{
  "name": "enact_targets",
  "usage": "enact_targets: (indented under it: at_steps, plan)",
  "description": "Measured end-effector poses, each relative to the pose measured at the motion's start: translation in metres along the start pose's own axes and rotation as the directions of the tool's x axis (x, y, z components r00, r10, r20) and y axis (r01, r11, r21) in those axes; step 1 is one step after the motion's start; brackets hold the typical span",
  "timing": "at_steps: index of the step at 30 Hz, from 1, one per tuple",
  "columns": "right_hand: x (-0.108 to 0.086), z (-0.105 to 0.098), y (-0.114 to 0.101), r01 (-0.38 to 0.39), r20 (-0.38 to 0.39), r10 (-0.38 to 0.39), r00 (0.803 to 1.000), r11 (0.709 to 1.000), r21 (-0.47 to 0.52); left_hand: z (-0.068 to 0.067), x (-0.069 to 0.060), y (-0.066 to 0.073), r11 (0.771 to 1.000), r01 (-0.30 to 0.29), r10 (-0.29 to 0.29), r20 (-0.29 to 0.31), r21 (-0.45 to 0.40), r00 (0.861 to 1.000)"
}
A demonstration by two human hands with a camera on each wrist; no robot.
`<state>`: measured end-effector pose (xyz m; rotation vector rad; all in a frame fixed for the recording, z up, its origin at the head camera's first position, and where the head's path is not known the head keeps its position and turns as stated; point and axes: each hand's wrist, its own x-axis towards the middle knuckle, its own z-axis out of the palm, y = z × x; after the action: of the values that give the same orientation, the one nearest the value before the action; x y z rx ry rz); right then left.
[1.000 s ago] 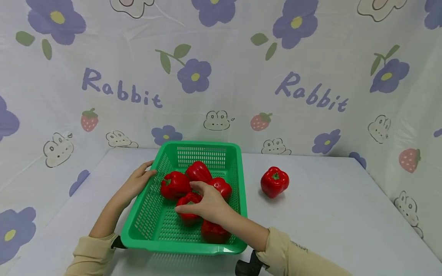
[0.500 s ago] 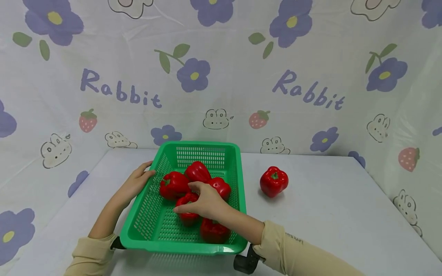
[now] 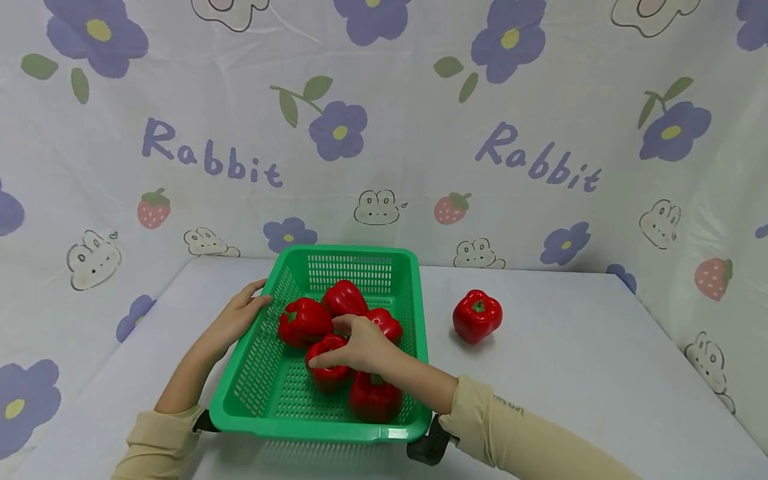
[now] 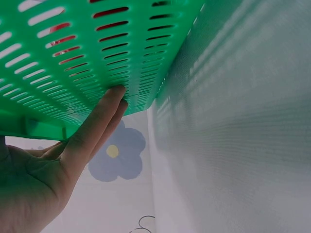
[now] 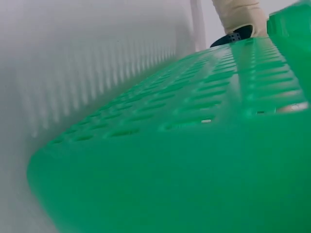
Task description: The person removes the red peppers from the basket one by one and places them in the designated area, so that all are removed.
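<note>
A green plastic basket (image 3: 324,430) holds several red bell peppers. My left hand (image 3: 233,323) rests along its left side; in the left wrist view the long, straight fingers (image 4: 97,121) touch the slotted outer wall (image 4: 114,58), with the palm by the rim. Inside the basket, my right hand (image 3: 367,347) hovers with thumb and fingers spread apart over a pepper (image 3: 329,380) at the middle. Whether the fingertips touch that pepper cannot be told. In the right wrist view the basket wall (image 5: 170,179) fills much of the picture and the right hand is not seen.
One more red pepper (image 3: 477,317) stands on the white table (image 3: 570,373), right of the basket. Behind the table hangs a patterned cloth (image 3: 408,153). A black wrist device (image 3: 429,443) sits under the right sleeve, close to the basket's front right corner.
My right hand has shifted slightly to the right, uncovering more of the front right pepper and its stem. The left hand, the basket and the peppers look unmoved.
</note>
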<state>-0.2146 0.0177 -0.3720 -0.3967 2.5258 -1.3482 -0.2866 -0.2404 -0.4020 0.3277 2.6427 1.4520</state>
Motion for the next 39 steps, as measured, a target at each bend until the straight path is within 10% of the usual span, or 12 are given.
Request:
enact_targets:
  at_steps: [39]
  plan:
    - [0.0078,-0.0024,0.0088,0.084,0.086,-0.065,0.994,0.968,-0.235,-0.0017,-0.0007,0.0002,1.000,0.002,-0.002,0.010,-0.029,1.000]
